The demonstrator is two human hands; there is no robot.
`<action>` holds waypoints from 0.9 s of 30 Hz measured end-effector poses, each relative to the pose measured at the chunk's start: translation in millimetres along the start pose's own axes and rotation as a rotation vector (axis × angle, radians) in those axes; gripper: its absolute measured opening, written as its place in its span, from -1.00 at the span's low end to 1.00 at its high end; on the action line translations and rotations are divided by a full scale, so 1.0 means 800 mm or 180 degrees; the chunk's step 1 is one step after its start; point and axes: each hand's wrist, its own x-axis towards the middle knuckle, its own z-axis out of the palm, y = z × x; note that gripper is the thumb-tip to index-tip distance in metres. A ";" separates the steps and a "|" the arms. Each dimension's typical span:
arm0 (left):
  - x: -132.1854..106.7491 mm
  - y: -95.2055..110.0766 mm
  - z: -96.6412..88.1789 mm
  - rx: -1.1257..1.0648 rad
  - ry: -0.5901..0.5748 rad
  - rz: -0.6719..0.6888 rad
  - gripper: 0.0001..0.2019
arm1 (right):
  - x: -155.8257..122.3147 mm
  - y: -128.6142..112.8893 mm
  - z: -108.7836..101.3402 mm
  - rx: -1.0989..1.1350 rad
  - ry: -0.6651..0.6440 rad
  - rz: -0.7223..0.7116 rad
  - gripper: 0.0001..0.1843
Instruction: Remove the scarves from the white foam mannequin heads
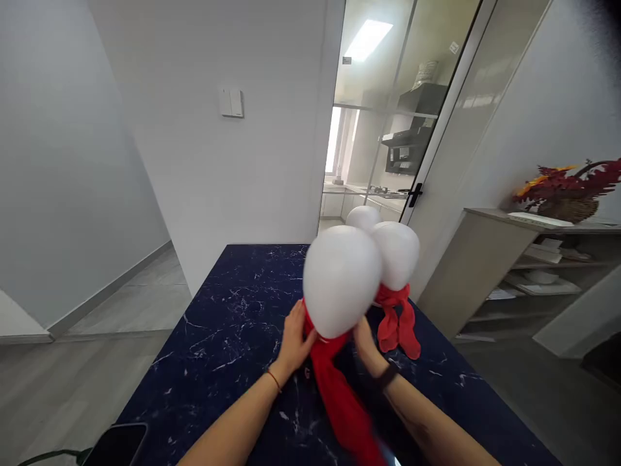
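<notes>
A large white balloon (342, 278) stands upright over the table, with a red cloth (339, 395) around its lower end. The cloth's long tail hangs toward me and is blurred at its end. At the balloon's left base, my left hand (292, 340) is closed on the cloth, thumb in front. My right hand (367, 346) grips at the right base; its fingertips are partly hidden behind the balloon. Just behind to the right are a second white balloon (398, 254) and a third (363, 218). Red cloth with two hanging ends (398, 317) sits beneath them.
The dark blue marbled table (233, 336) spans the front. A phone-like black device (116, 445) with a green cable lies at its near left corner. A glass door (383, 129) stands behind. On the right, a shelf unit (451, 272) carries a flower basket (567, 207).
</notes>
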 end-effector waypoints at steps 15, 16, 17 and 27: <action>0.042 -0.129 -0.052 -0.0935 0.0919 -0.0868 -0.48 | 0.052 0.066 0.166 0.0173 -0.0917 -0.0035 -0.36; 0.041 -0.133 -0.050 -0.0921 0.0997 -0.0901 -0.46 | 0.050 0.065 0.165 -0.0005 -0.0809 -0.0112 -0.38; 0.039 -0.135 -0.050 -0.0837 0.1089 -0.0957 -0.45 | 0.048 0.064 0.164 -0.0233 -0.0647 -0.0179 -0.39; 0.022 -0.101 -0.052 0.0196 0.0667 -0.1561 -0.61 | 0.018 0.055 0.150 -0.1101 -0.0063 -0.0201 -0.62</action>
